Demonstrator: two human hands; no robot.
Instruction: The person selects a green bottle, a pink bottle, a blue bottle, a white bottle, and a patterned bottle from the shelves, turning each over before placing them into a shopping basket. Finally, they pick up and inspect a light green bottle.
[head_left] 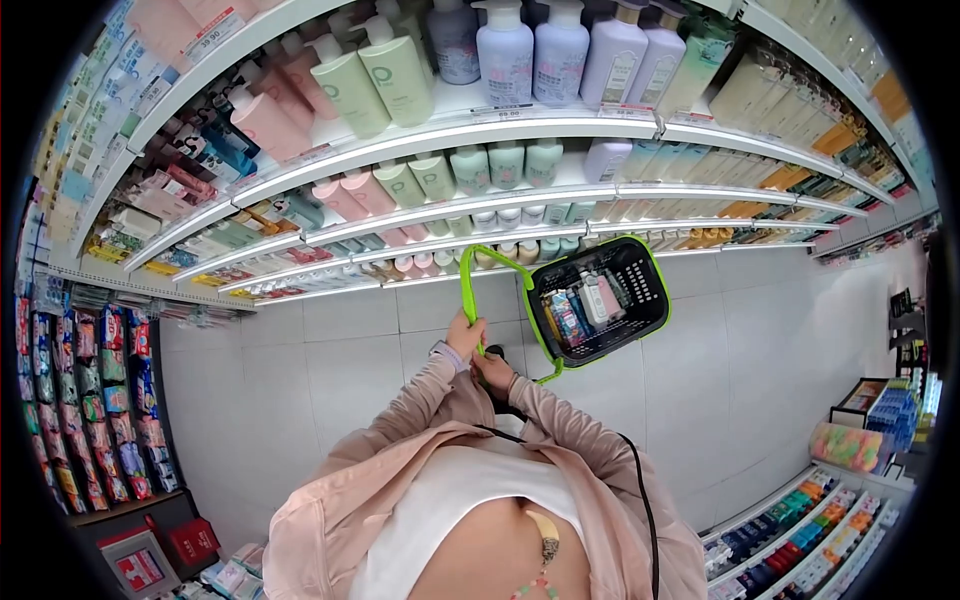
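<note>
My left hand (464, 336) is closed around the green handle (468, 284) of a shopping basket. Just below it, my right hand (494, 370) is closed on the same handle, close to the left one. The dark basket (657, 300) with a bright green rim hangs to the right of both hands, tilted in this view. Inside lie several packaged goods, among them a pink-and-white pack (601, 299) and a blue, colourful packet (569, 318). Parts of the fingers are hidden where the hands meet.
Ahead, curved-looking shelves (440, 135) carry rows of pump bottles, including green bottles (398, 75) and lilac bottles (505, 55). Hanging packets (115, 400) line a rack at left. Another shelf unit (790, 540) stands at lower right. Grey tiles (345, 350) cover the floor.
</note>
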